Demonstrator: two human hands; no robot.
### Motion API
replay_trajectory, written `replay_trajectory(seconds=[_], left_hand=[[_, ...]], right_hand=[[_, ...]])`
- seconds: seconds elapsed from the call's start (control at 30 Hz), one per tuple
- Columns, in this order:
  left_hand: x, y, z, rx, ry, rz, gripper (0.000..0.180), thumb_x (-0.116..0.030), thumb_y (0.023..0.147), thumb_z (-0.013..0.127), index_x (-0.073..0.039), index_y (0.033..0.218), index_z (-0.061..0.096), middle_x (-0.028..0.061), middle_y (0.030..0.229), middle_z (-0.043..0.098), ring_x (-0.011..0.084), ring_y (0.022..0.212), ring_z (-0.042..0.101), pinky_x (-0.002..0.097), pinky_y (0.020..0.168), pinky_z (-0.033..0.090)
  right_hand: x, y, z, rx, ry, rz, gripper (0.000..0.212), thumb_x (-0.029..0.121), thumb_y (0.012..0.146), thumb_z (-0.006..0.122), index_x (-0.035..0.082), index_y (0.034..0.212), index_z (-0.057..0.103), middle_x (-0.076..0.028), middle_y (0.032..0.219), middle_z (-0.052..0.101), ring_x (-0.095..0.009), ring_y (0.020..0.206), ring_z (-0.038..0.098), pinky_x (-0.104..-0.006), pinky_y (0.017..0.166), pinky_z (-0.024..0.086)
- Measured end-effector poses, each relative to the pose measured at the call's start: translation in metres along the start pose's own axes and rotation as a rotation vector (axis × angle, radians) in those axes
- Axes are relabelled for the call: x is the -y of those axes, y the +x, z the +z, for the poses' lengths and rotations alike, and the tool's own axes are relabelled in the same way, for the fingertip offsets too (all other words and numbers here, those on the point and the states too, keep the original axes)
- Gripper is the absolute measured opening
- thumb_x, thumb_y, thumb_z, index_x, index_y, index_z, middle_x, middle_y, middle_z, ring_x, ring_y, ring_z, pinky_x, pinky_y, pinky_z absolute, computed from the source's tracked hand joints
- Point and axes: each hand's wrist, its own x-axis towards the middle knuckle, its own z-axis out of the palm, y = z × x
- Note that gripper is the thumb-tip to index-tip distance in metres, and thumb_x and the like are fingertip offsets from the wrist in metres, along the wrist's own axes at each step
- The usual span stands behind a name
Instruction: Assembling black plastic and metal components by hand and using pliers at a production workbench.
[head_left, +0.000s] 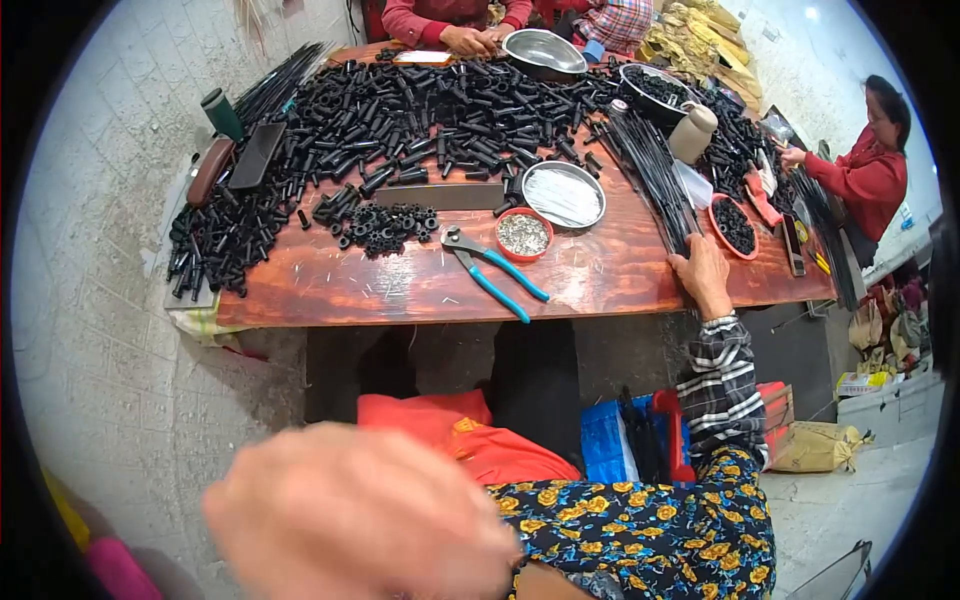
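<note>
My right hand, at the end of a plaid sleeve, is closed at the near ends of a bundle of thin black rods near the table's front edge. How many rods its fingers hold is hidden. Close to the camera, my left hand looms large and smeared over my lap, so its fingers cannot be made out. Blue-handled pliers lie on the tabletop, beside a red dish of small metal bits. Behind that dish sits a round metal bowl of white sticks.
A wide heap of black tubular parts covers the far table. Black rings lie left of the pliers. A red bowl of black pieces and a beige flask stand right. Co-workers sit across and stand at right.
</note>
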Motion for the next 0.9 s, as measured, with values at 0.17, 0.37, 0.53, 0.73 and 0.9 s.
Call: replay_trajectory(seconds=[0.17, 0.37, 0.53, 0.73, 0.9], left_hand=[[-0.037, 0.045, -0.002, 0.455, -0.152, -0.121, 0.009, -0.020, 0.087, 0.065, -0.019, 0.096, 0.067, 0.0175, 0.095, 0.070, 0.0333, 0.084, 0.070, 0.0411, 0.071, 0.059], [-0.022, 0.039, -0.009, 0.430, -0.242, -0.089, 0.012, -0.020, 0.088, 0.065, -0.017, 0.100, 0.066, 0.0158, 0.094, 0.069, 0.0322, 0.082, 0.069, 0.0415, 0.070, 0.058], [-0.015, 0.022, -0.015, 0.389, -0.342, -0.132, 0.014, -0.020, 0.089, 0.064, -0.016, 0.103, 0.065, 0.0145, 0.092, 0.068, 0.0313, 0.080, 0.069, 0.0418, 0.069, 0.058], [0.001, 0.008, -0.033, 0.366, -0.419, -0.091, 0.018, -0.020, 0.090, 0.063, -0.015, 0.107, 0.063, 0.0129, 0.091, 0.068, 0.0302, 0.077, 0.068, 0.0421, 0.069, 0.057], [0.006, -0.001, -0.037, 0.338, -0.457, -0.064, 0.020, -0.020, 0.091, 0.062, -0.014, 0.110, 0.062, 0.0115, 0.089, 0.067, 0.0293, 0.075, 0.068, 0.0424, 0.068, 0.057]], right_hand=[[0.008, -0.010, -0.004, -0.071, 0.094, -0.084, 0.044, 0.033, 0.076, 0.071, 0.006, 0.109, 0.064, -0.017, 0.102, 0.062, -0.034, 0.097, 0.061, -0.0440, 0.082, 0.048], [0.008, -0.030, -0.033, -0.180, 0.227, -0.162, 0.036, 0.032, 0.077, 0.069, 0.004, 0.100, 0.068, -0.015, 0.087, 0.065, -0.029, 0.079, 0.064, -0.0390, 0.072, 0.050], [0.000, -0.035, -0.053, -0.183, 0.288, -0.133, 0.030, 0.027, 0.079, 0.067, 0.002, 0.096, 0.069, -0.014, 0.076, 0.068, -0.025, 0.075, 0.067, -0.0351, 0.068, 0.050], [0.005, -0.027, -0.054, -0.027, 0.273, -0.140, 0.033, 0.032, 0.078, 0.066, 0.004, 0.094, 0.071, -0.017, 0.082, 0.069, -0.033, 0.081, 0.066, -0.0401, 0.073, 0.050], [0.014, -0.008, -0.039, 0.024, 0.229, -0.082, 0.034, 0.031, 0.075, 0.067, 0.002, 0.092, 0.071, -0.021, 0.083, 0.068, -0.037, 0.084, 0.066, -0.0437, 0.076, 0.051]])
